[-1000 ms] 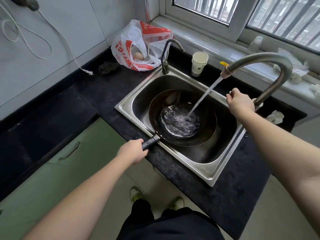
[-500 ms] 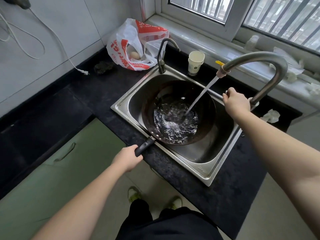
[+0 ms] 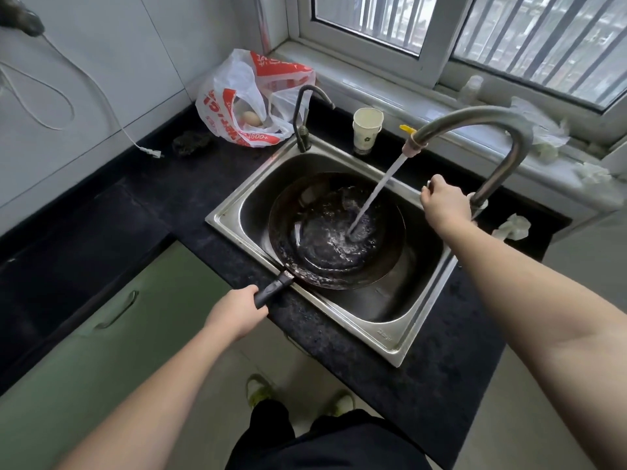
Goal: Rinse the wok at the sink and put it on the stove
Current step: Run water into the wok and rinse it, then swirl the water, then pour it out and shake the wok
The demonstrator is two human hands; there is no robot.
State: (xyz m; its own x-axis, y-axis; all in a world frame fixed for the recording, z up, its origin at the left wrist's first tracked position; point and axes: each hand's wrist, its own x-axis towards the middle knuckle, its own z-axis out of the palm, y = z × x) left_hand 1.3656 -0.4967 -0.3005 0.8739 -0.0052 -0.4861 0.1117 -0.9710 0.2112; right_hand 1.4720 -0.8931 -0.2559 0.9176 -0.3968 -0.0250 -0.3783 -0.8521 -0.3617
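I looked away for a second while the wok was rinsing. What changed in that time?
The wok has tipped: its handle side now rides up on the sink's near rim, and the water sloshes across it. No grip changed. The left hand still grips the handle, the right hand stays at the faucet's base, and water keeps running.

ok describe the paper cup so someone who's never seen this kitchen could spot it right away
Start at the steel sink set in the black counter. On the counter behind its back rim, between the small dark faucet and the big curved faucet, stands the paper cup. It is the only pale, upright, open-topped thing there.
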